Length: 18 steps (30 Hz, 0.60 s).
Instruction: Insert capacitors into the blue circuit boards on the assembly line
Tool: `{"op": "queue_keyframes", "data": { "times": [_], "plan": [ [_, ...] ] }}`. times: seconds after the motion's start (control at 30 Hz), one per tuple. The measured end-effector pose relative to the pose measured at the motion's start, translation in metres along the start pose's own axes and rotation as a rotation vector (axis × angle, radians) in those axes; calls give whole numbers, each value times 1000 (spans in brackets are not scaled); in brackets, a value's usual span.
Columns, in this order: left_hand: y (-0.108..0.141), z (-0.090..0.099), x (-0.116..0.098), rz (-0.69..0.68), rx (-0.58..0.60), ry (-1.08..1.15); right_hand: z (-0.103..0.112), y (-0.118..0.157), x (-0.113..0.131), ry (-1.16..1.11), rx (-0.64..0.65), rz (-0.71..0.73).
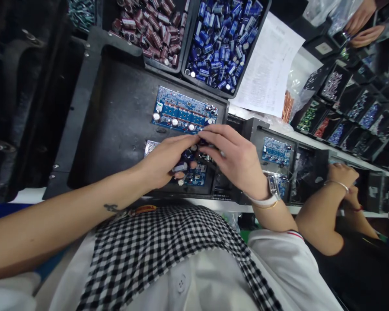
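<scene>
the left hand [160, 162] is cupping a few loose capacitors [180, 166], seemingly to keep them close to the right hand [235, 157], whose fingertips are meeting the left's; whether they are pinching a part, i cannot tell. one circuit board [184, 108] is lying in the black tray [116, 112] just beyond, and a second board [200, 176] is resting partly hidden beneath the hands, both presumably placed for short reaches.

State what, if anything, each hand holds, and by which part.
The left hand holds small cylindrical components by their sides in curled fingers; whether the right hand grips one cannot be told.
</scene>
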<state>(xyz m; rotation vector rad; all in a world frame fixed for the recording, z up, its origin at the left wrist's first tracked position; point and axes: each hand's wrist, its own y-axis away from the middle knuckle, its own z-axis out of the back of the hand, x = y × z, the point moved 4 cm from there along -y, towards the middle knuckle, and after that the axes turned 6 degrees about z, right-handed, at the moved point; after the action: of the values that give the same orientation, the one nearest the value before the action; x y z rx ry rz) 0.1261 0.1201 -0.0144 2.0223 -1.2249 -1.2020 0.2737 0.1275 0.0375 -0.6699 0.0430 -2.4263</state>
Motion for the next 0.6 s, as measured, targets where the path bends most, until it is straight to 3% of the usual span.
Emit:
{"op": "queue_keyframes", "data": {
  "times": [0.1, 0.33, 0.6],
  "plan": [
    [3, -4, 3, 36, 42, -69, -2, 6, 3, -54, 61, -51],
    [5, -3, 7, 200, 103, 110, -21, 6, -38, 96, 76, -207],
    [5, 1, 14, 202, 95, 158, -26, 3, -45, 142, 18, -220]
  ]
}}
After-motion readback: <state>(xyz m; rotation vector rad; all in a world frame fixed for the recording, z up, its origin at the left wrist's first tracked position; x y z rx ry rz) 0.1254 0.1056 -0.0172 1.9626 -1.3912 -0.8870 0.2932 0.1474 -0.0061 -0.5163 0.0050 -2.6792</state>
